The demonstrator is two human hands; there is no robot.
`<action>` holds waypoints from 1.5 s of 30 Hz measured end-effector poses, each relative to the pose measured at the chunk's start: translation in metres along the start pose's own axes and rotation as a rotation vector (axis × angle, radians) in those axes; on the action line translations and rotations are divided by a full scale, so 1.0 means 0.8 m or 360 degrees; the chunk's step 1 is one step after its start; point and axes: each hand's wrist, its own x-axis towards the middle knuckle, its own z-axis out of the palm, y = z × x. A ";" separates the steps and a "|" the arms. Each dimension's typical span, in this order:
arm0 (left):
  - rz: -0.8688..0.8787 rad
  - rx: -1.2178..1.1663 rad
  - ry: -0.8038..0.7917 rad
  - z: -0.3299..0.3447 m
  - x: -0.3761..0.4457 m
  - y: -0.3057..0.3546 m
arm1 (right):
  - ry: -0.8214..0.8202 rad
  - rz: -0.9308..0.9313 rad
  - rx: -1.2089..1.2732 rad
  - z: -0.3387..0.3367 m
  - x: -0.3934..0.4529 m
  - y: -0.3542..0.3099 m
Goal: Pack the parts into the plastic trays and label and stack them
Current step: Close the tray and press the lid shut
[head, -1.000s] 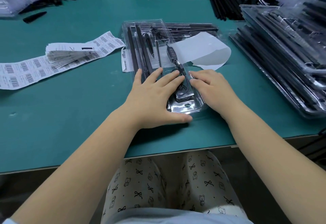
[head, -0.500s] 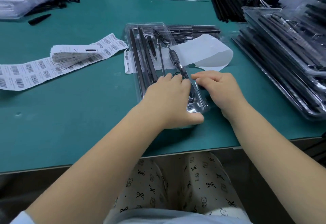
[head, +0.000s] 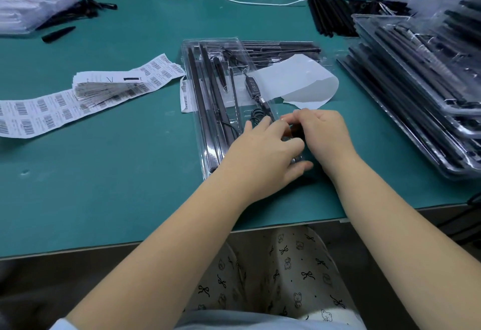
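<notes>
Right now both hands meet over the near end of the tray [head: 208, 111], which lies on the green table [head: 130, 173] with its long axis running straight away from the person. The left hand [head: 263, 152] lies across the tray's near end, fingers fairly straight and pressing down, thumb stretched toward the near right corner. The right hand [head: 322, 134] sits just right of it, fingers curled inward around something small and dark at the tray's right edge. What exactly it pinches I cannot tell; the fingers hide it. It may be the tail of the cable [head: 257, 116], whose coil shows just beyond the left fingertips.

From that coil the cable leads away from the grip to the controller [head: 253, 87], and the long black rods [head: 205, 95] lie left of it, all parallel to the tray. So everything still to seat lies directly beyond the fingertips, along one line.

My read: the cable end is being tucked into its pocket, and both hands are equally near, the right doing the fine work, the left steadying.

Left of the grip lie the labels [head: 52, 113]; beyond the right hand, a white sheet [head: 299, 82]; far to the right, the stack [head: 421, 82] of filled trays. Labelling and stacking look not yet done for this one.
</notes>
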 end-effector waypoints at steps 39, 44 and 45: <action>-0.0041 -0.0355 0.0333 -0.004 -0.006 0.005 | -0.0742 -0.0323 -0.0615 -0.004 0.025 -0.014; -0.0079 -0.0308 0.0265 -0.003 -0.005 0.005 | -0.0761 -0.0327 -0.0935 -0.004 0.030 -0.005; -0.0090 -0.0300 0.0255 -0.003 -0.005 0.005 | -0.0771 -0.0334 -0.0981 -0.005 0.031 -0.003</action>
